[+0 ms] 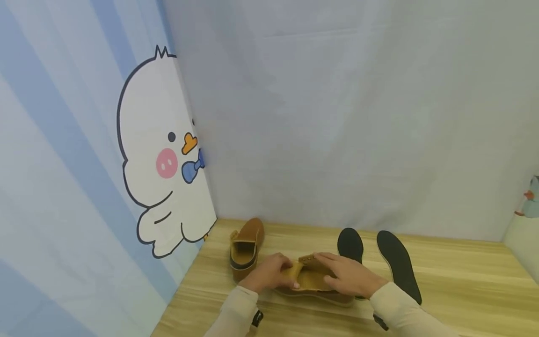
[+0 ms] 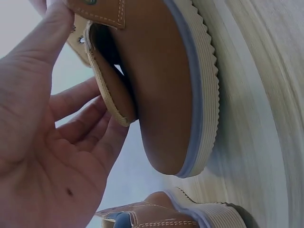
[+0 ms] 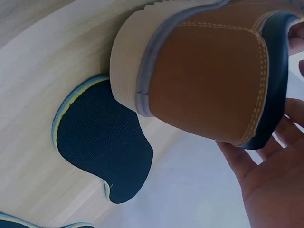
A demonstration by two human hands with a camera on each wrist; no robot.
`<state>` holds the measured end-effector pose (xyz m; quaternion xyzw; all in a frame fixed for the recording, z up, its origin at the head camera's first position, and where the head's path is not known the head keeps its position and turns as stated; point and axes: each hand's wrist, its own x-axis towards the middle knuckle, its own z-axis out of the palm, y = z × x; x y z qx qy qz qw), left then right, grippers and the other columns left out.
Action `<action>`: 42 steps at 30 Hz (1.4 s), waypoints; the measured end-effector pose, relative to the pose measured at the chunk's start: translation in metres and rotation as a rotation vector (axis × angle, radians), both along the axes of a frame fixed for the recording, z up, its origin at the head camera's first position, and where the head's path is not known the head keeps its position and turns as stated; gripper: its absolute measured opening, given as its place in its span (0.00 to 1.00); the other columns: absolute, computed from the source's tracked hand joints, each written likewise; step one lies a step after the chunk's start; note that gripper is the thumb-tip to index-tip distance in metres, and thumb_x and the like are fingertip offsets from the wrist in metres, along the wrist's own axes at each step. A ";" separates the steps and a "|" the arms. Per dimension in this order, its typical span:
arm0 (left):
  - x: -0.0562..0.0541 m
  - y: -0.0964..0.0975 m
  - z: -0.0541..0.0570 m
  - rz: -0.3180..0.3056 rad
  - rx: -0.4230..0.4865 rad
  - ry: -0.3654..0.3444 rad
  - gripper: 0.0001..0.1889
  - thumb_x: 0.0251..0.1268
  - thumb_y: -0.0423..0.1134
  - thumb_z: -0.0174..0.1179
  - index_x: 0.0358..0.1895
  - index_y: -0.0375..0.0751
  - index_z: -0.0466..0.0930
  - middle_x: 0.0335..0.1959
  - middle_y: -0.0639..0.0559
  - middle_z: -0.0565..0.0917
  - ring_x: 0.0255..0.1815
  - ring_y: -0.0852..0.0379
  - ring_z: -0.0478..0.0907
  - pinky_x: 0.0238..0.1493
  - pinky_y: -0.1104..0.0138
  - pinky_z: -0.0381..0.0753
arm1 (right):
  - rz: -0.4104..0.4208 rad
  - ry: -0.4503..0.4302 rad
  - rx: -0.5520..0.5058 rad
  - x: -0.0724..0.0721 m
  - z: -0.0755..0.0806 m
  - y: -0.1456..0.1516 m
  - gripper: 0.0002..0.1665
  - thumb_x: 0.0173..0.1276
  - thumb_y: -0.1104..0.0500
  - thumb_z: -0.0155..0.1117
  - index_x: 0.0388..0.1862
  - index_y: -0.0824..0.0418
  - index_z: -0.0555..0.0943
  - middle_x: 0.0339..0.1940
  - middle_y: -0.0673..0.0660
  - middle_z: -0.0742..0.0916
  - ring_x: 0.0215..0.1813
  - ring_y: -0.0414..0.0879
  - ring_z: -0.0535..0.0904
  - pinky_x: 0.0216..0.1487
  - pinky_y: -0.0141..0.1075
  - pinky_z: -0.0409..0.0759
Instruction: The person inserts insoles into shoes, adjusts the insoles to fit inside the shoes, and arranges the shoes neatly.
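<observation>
A brown leather shoe (image 1: 313,295) lies crosswise on the wooden surface, its tan inside facing up. My left hand (image 1: 271,272) holds it near the toe end, thumb on the near flap and fingers behind the tongue (image 2: 110,83). Over the heel end reaches my right hand (image 1: 351,274), its fairly straight fingers touching the far side. The right wrist view shows the heel (image 3: 204,80) with its dark lining, fingertips behind it. A matching shoe (image 1: 248,248) stands at the left, just beyond my left hand.
Two dark insoles lie at the right: one insole (image 1: 350,243) partly behind my right hand, the other insole (image 1: 400,262) farther right. A grey curtain (image 1: 337,117) hangs behind the wooden surface (image 1: 463,281). At the left is a blue-and-white curtain (image 1: 63,164) with a cartoon bird.
</observation>
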<state>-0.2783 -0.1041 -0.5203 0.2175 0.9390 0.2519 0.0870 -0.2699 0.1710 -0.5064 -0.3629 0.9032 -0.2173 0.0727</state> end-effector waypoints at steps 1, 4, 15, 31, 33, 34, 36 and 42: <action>0.000 -0.002 0.000 -0.006 -0.006 0.000 0.36 0.50 0.56 0.79 0.58 0.35 0.83 0.51 0.49 0.83 0.54 0.53 0.79 0.58 0.61 0.78 | -0.010 -0.002 -0.005 0.000 -0.001 -0.002 0.34 0.80 0.53 0.52 0.81 0.59 0.62 0.77 0.59 0.69 0.67 0.58 0.76 0.62 0.54 0.75; 0.001 -0.007 -0.001 -0.039 -0.014 0.002 0.38 0.45 0.55 0.81 0.59 0.38 0.82 0.52 0.51 0.82 0.55 0.55 0.78 0.59 0.62 0.77 | -0.051 -0.013 -0.019 0.002 -0.004 -0.008 0.35 0.78 0.55 0.55 0.80 0.60 0.62 0.76 0.61 0.70 0.66 0.59 0.76 0.61 0.55 0.75; 0.000 -0.009 0.005 -0.249 -0.091 0.042 0.60 0.42 0.60 0.77 0.81 0.51 0.55 0.80 0.49 0.57 0.77 0.47 0.60 0.72 0.53 0.65 | -0.201 -0.064 -0.046 0.004 -0.013 -0.020 0.35 0.74 0.57 0.62 0.76 0.66 0.67 0.70 0.66 0.76 0.66 0.64 0.75 0.61 0.59 0.74; -0.012 0.007 0.004 -0.300 -0.214 0.018 0.56 0.38 0.61 0.80 0.77 0.54 0.67 0.65 0.61 0.76 0.44 0.64 0.67 0.48 0.70 0.74 | -0.238 -0.252 -0.170 -0.013 -0.037 -0.012 0.27 0.74 0.58 0.59 0.68 0.67 0.76 0.59 0.62 0.83 0.52 0.54 0.81 0.55 0.54 0.77; -0.013 0.009 0.003 -0.295 -0.228 0.017 0.55 0.38 0.61 0.80 0.76 0.54 0.68 0.64 0.62 0.76 0.44 0.64 0.67 0.47 0.71 0.74 | -0.237 -0.262 -0.171 -0.015 -0.037 -0.012 0.25 0.73 0.57 0.60 0.66 0.66 0.78 0.58 0.61 0.84 0.53 0.55 0.81 0.56 0.55 0.77; -0.014 0.009 0.002 -0.293 -0.233 0.016 0.54 0.38 0.61 0.80 0.76 0.54 0.68 0.64 0.62 0.77 0.43 0.64 0.67 0.47 0.71 0.74 | -0.236 -0.266 -0.174 -0.016 -0.038 -0.011 0.25 0.73 0.56 0.60 0.65 0.66 0.78 0.58 0.62 0.84 0.53 0.56 0.81 0.56 0.55 0.77; -0.016 0.011 0.001 -0.291 -0.242 0.021 0.53 0.38 0.61 0.81 0.75 0.54 0.69 0.63 0.63 0.77 0.43 0.64 0.67 0.48 0.71 0.74 | -0.236 -0.272 -0.174 -0.018 -0.038 -0.011 0.24 0.73 0.55 0.60 0.64 0.66 0.79 0.59 0.63 0.84 0.57 0.59 0.80 0.59 0.57 0.76; -0.019 0.014 -0.002 -0.272 -0.265 0.019 0.51 0.38 0.61 0.81 0.72 0.53 0.72 0.61 0.63 0.78 0.43 0.65 0.67 0.50 0.70 0.75 | -0.240 -0.297 -0.169 -0.018 -0.036 -0.009 0.28 0.75 0.51 0.60 0.67 0.67 0.77 0.62 0.67 0.82 0.63 0.65 0.77 0.62 0.60 0.73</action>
